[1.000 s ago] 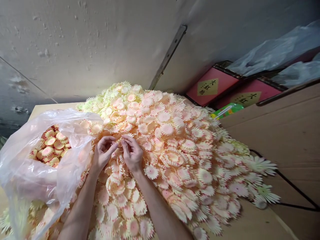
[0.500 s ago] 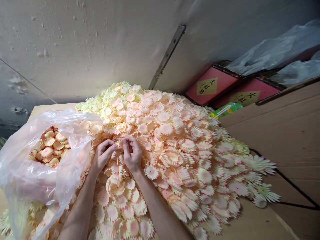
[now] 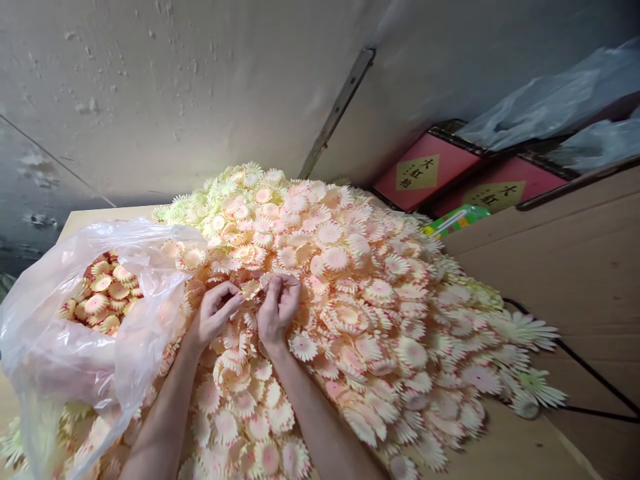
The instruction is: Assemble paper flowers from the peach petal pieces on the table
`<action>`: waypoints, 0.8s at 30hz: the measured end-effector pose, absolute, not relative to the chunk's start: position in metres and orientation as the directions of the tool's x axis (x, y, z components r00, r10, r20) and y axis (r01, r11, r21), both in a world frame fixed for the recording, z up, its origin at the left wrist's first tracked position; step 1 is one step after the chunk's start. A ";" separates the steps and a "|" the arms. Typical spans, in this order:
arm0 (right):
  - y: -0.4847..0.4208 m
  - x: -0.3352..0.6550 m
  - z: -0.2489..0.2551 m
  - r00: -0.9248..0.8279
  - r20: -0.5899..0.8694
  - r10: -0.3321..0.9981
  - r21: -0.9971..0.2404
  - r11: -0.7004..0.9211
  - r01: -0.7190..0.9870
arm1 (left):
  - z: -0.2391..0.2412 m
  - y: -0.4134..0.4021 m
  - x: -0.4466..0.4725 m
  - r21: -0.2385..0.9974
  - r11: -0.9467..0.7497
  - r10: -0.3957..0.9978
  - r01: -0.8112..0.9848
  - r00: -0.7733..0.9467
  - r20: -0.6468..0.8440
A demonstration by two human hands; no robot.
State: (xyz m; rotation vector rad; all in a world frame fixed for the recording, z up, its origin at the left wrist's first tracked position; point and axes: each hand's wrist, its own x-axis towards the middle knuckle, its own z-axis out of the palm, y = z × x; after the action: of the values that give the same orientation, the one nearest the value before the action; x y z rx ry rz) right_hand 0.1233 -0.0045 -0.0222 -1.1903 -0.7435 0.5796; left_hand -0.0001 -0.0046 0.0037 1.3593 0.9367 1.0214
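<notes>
My left hand [image 3: 215, 316] pinches a small artificial flower petal piece [image 3: 251, 289], cream with toothed edges, between thumb and fingertips. Just right of it, my right hand [image 3: 278, 311] is closed, thumb against fingers, on another pale petal piece [image 3: 265, 279], partly hidden by the thumb. Both hands hover over a big heap of artificial flower petals [image 3: 345, 300], cream and pink with reddish tips and greener ones at the back. On the left, a translucent plastic bag [image 3: 45, 340] gapes open, with smaller cupped flower pieces [image 3: 103, 300] inside.
The heap lies on a tan board [image 3: 520, 440] against a grey wall [image 3: 200, 100]. At the back right stand red boxes [image 3: 433, 170] with plastic sheeting [image 3: 555, 100] over them. A cardboard panel [image 3: 565, 267] and a black bent rod [image 3: 595, 370] border the right side.
My right hand has moved a little right, away from my left hand, and the gap between them has widened. The petal piece at my left fingertips now shows more plainly.
</notes>
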 end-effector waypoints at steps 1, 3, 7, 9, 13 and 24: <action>-0.005 0.122 -0.023 0.643 0.212 0.736 -0.959 0.284 -0.010 | 0.003 -0.005 0.000 0.999 -0.038 0.950 -0.037 0.308 0.047; -0.005 0.120 -0.023 0.655 0.219 0.723 -0.957 0.289 0.001 | 0.003 -0.005 0.002 0.998 -0.030 0.948 -0.050 0.315 0.044; -0.004 0.120 -0.022 0.661 0.187 0.726 -0.955 0.293 -0.053 | 0.003 -0.005 0.003 0.997 -0.033 0.945 -0.065 0.323 0.053; -0.002 0.123 -0.019 0.666 0.146 0.731 -0.947 0.298 -0.119 | 0.003 -0.005 0.000 0.995 -0.029 0.957 -0.097 0.284 0.055; 0.001 0.132 -0.013 0.637 0.125 0.760 -0.921 0.328 -0.210 | -0.001 -0.004 -0.009 0.983 -0.022 0.992 -0.184 0.119 0.044; -0.011 0.134 -0.018 0.332 0.440 0.835 -0.898 0.404 0.174 | 0.005 -0.004 -0.007 0.995 -0.014 0.989 -0.096 0.148 0.028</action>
State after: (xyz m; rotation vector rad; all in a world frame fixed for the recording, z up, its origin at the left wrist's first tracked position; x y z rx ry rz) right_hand 0.1342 -0.0110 -0.0182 -1.0982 -1.1796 0.5698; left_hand -0.0072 -0.0036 0.0052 1.2215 1.0197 1.1573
